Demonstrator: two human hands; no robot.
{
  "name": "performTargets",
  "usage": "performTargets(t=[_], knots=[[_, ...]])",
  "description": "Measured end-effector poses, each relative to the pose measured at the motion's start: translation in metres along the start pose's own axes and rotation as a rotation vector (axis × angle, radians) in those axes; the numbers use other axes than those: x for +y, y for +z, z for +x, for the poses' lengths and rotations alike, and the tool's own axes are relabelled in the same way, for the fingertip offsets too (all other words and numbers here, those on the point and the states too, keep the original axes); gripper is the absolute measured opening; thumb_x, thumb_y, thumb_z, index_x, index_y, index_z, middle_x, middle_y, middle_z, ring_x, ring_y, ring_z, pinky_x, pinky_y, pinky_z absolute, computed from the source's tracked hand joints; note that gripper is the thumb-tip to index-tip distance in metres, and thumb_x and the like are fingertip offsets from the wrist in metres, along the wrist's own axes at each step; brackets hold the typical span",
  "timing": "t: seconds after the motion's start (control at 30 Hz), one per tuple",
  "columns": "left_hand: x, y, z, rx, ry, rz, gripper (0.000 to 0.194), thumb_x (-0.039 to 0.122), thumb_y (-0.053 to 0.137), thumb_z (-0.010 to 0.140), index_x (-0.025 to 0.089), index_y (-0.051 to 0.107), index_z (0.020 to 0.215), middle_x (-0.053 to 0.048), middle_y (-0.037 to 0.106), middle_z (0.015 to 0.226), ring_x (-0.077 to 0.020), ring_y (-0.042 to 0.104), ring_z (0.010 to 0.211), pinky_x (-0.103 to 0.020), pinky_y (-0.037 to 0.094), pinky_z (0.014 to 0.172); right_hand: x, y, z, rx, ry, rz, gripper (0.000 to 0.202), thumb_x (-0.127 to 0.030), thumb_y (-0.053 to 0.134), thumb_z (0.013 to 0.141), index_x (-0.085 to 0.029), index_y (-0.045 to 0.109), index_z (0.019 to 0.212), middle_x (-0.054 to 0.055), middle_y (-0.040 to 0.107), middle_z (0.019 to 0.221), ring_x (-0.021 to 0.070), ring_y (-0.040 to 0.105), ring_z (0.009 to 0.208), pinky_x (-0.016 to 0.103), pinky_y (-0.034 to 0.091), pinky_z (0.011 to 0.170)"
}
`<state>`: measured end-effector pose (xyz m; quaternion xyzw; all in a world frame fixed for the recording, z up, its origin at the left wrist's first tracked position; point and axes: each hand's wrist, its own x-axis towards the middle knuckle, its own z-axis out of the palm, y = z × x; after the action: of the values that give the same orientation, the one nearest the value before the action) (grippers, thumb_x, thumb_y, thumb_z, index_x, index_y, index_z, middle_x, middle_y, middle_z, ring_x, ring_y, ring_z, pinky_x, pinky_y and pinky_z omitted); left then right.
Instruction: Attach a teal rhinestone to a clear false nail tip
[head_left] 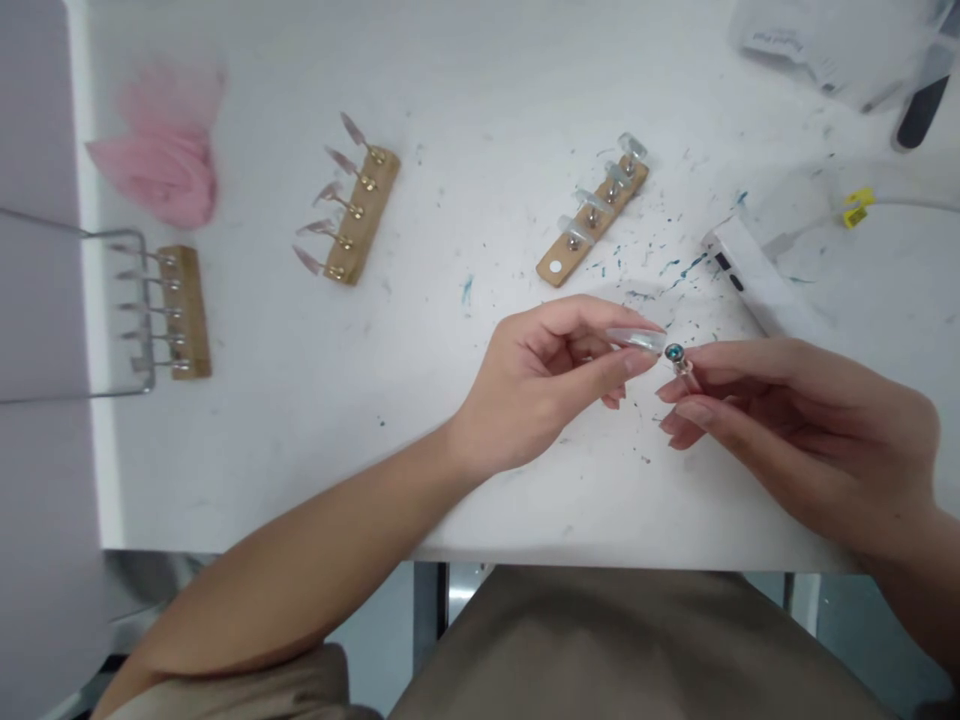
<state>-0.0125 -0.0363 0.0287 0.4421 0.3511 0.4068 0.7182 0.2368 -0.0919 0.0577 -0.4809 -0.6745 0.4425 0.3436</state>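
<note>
My left hand [540, 385] pinches a clear false nail [636, 340] between thumb and index finger, its length pointing left. My right hand [802, 440] grips a small clear peg [684, 374] whose round, shiny blue-green end faces up. The peg's end is very close to the nail's right end; whether they touch I cannot tell. Beyond the hands lies a wooden nail stand [566, 262] with several clear false nails on metal posts and a white dot at its near end.
Two more wooden stands, one [367, 215] with pinkish nails and another [187, 310] beside a metal wire frame [150, 350], are to the left. A pink cloth flower [161, 175] lies behind. At right sit a white device [761, 280], a cable, and a plastic packet [832, 45].
</note>
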Motion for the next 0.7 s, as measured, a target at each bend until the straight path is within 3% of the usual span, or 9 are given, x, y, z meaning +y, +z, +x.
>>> performTargets(t=[0.33,0.5,0.7], knots=[[0.0031,0.0005,-0.0002,0.011,-0.002,-0.007,0.035,0.046,0.123,0.087,0.025,0.097,0.098,0.001,0.090,0.089,-0.0089,0.075,0.065,-0.022,0.072,0.066,0.0007,0.0006,-0.0022,-0.014,0.021,0.002,0.028,-0.036,0.079,0.123,-0.021,0.088,0.144,0.001,0.080,0.119,-0.0007,0.083,0.095,0.001,0.074,0.095],[0.0003,0.0008,0.0000,0.004,0.019,0.000,0.035,0.049,0.120,0.091,0.025,0.097,0.100,0.000,0.091,0.092,-0.0079,0.073,0.065,-0.021,0.071,0.065,-0.0005,0.0015,-0.0018,0.042,-0.102,-0.052,0.025,-0.018,0.075,0.120,-0.021,0.080,0.145,-0.004,0.080,0.123,-0.0036,0.083,0.099,0.000,0.073,0.098],[-0.0007,0.0016,0.0013,-0.001,0.036,-0.034,0.031,0.042,0.121,0.091,0.024,0.098,0.101,0.002,0.091,0.089,-0.0057,0.074,0.065,-0.016,0.069,0.064,-0.0013,0.0024,-0.0025,0.077,0.035,-0.034,0.025,-0.035,0.079,0.122,-0.020,0.086,0.141,0.001,0.080,0.116,-0.0007,0.082,0.094,0.001,0.073,0.094]])
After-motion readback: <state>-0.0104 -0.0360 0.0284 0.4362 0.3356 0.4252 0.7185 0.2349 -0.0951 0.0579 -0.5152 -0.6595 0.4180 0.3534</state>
